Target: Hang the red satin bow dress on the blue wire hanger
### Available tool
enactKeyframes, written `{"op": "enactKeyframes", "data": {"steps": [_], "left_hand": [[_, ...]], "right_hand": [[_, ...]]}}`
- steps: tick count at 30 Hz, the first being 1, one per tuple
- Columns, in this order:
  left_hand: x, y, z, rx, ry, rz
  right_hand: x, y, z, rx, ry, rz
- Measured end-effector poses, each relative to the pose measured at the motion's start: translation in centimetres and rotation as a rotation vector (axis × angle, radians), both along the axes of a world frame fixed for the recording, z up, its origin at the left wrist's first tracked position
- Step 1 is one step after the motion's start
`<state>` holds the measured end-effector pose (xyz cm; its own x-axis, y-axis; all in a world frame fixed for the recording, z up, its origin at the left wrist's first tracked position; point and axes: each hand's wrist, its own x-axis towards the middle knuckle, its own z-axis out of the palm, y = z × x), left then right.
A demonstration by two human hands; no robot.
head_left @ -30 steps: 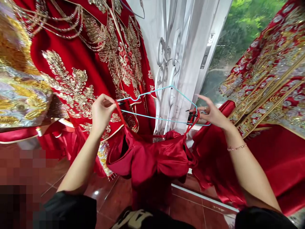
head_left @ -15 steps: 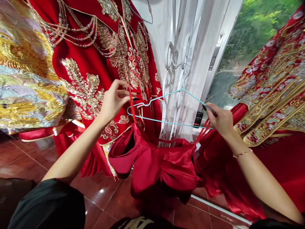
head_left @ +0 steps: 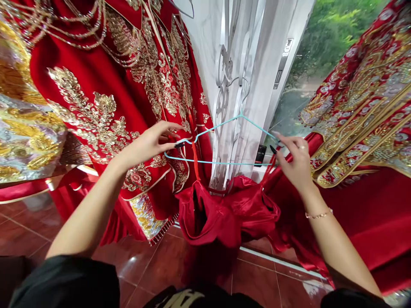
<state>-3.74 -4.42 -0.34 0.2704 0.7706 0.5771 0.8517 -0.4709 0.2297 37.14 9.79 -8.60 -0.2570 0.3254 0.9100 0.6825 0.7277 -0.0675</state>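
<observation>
A light blue wire hanger (head_left: 224, 163) hangs by its hook on a white ornamental metal grille (head_left: 228, 81). A plain red satin dress (head_left: 224, 214) dangles from it by thin red straps. My left hand (head_left: 152, 142) pinches the hanger's left end, close to the left strap (head_left: 194, 159), which sits in the notch. My right hand (head_left: 293, 160) is at the hanger's right end, fingers pinched on the right strap there. Both forearms reach forward from black sleeves.
A red gown with heavy gold embroidery (head_left: 128, 94) hangs at left, another embroidered red garment (head_left: 362, 115) at right. A white sheer curtain and door frame (head_left: 272, 64) stand behind the hanger, greenery beyond. Glossy red-brown floor tiles (head_left: 144, 265) lie below.
The left strap has slid onto the hanger's left notch and hangs down from it. The dress bodice has bunched towards the middle. My hands stayed at the hanger's two ends.
</observation>
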Motion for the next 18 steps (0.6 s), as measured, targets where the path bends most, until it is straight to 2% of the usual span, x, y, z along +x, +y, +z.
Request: {"op": "enactKeyframes", "data": {"steps": [2,3,4,5,6,7,9,10,13,16,18], "left_hand": [[1.3,-3.0,-3.1,0.487,-0.01,0.188],[2.2,-4.4,-5.1,0.697,-0.016,0.201],[3.4,-5.7,-7.3,0.698,-0.007,0.142],[4.6,-6.8,-9.5,0.584,-0.002,0.015],[5.7,-7.7,-11.6,0.406,0.015,-0.105],[6.8,-8.4,-13.5,0.172,0.027,-0.204],[8.3,-9.3,-16.2,-0.194,0.031,-0.353],[8.7,-9.5,-17.0,-0.334,0.039,-0.391],[7.8,-9.9,-17.4,-0.563,0.05,-0.408],[5.0,-9.8,-16.5,-0.675,0.014,-0.306],[3.1,-9.5,-16.0,-0.709,0.001,-0.226]], "right_hand": [[1.0,-0.9,-1.8,0.098,0.183,-0.019],[1.5,-1.4,-3.1,0.122,0.31,-0.011],[2.0,-1.9,-4.5,0.103,0.443,0.014],[2.4,-2.4,-6.1,0.03,0.554,0.058],[2.8,-2.9,-7.8,-0.076,0.644,0.099],[3.0,-3.4,-9.4,-0.246,0.663,0.137],[3.3,-4.3,-12.2,-0.568,0.553,0.19],[3.4,-4.7,-13.3,-0.701,0.459,0.217],[3.4,-5.8,-15.4,-0.964,0.243,0.286],[3.5,-7.1,-16.3,-1.133,0.173,0.322],[3.6,-8.1,-16.7,-1.186,0.168,0.342]]}}
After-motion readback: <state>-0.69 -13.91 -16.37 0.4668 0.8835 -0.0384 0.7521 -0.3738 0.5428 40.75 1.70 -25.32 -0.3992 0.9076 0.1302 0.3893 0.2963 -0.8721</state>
